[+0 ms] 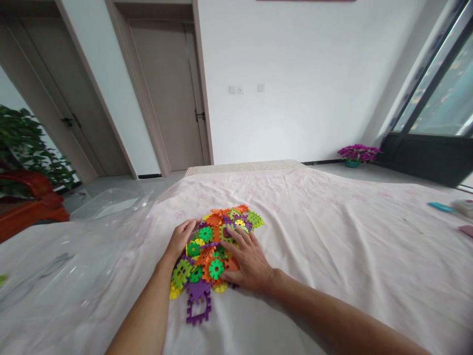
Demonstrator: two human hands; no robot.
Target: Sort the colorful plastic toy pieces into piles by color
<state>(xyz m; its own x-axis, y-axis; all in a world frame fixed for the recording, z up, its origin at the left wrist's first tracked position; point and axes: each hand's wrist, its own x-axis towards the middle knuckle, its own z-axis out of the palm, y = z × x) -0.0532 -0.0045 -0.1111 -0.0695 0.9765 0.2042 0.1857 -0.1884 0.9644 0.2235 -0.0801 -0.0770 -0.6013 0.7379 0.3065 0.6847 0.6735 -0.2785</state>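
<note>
A heap of plastic interlocking building pieces [212, 234] in green, orange, yellow and purple lies on the pale cloth. My right hand [251, 259] rests on the heap's right side, fingers spread over the pieces. Along the upper left edge, my left hand [181, 240] touches the heap with its fingers stretched forward; some fingertips are hidden. Between the hands show a green notched disc [216, 269] and a light green square lattice piece [182, 273]. A purple square frame [198, 311] lies flat at the near end of the heap.
The pale flowered cloth [332, 246] covers the surface. Clear plastic containers [111, 207] lie to the left. A blue flat item [440, 207] and a white object [463, 207] sit at the far right. A red wooden chair arm [33, 197] stands at left.
</note>
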